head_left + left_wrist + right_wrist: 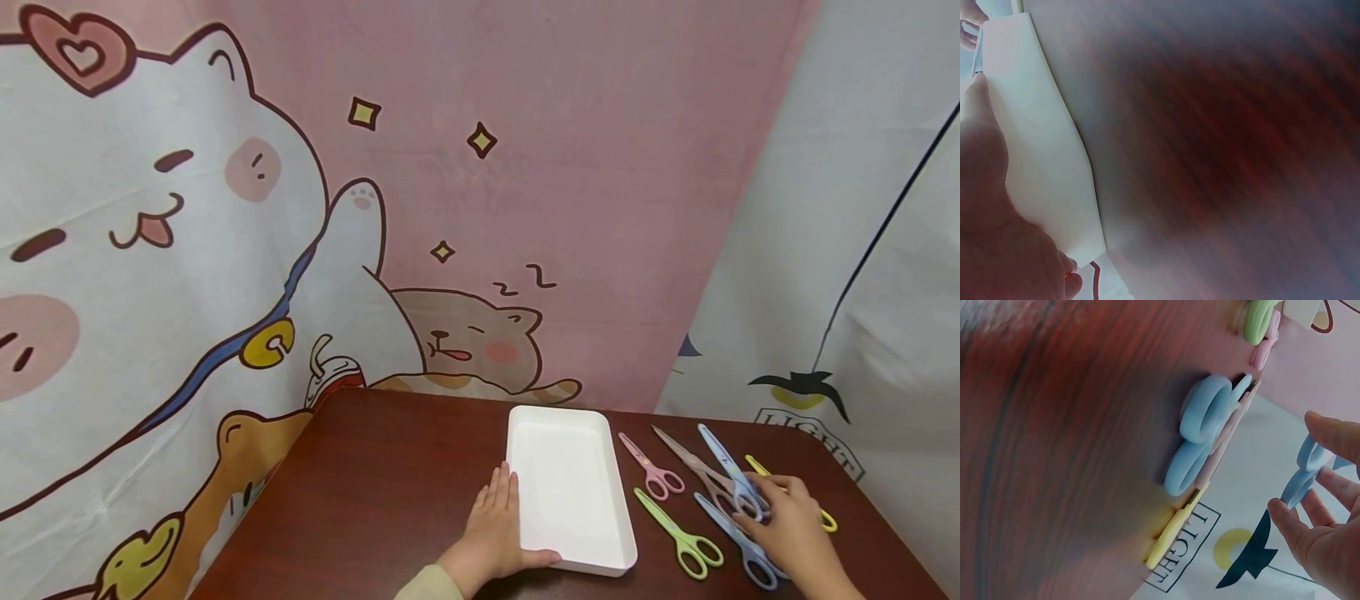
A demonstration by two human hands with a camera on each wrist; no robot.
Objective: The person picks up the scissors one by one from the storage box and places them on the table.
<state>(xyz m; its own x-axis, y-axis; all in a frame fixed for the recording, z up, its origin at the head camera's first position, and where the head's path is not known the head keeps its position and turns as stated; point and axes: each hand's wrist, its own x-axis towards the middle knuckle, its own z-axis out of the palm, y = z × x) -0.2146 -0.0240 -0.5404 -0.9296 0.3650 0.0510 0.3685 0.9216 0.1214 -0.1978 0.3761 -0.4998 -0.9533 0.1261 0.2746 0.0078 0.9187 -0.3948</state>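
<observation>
A white rectangular tray (573, 492) sits on the table, and its pale outer wall (1041, 125) fills the left of the left wrist view. Along the tray's left side lies my left hand (491, 525), fingers straight and thumb stretched over the near rim. My right hand (791, 521) grips the handles of blue scissors (1305, 464), raised above the table in the right wrist view, blades pointing away. Below the hand rest a second pair of blue scissors (738, 537), large pinkish scissors (693, 467) and yellow scissors (827, 518), the last partly hidden by the hand.
Pink scissors (651, 468) and green scissors (678, 529) lie between the tray and my right hand. Bare dark wood of the table (375, 500) spreads left of the tray. A printed cartoon cloth (600, 208) hangs behind the table's far edge.
</observation>
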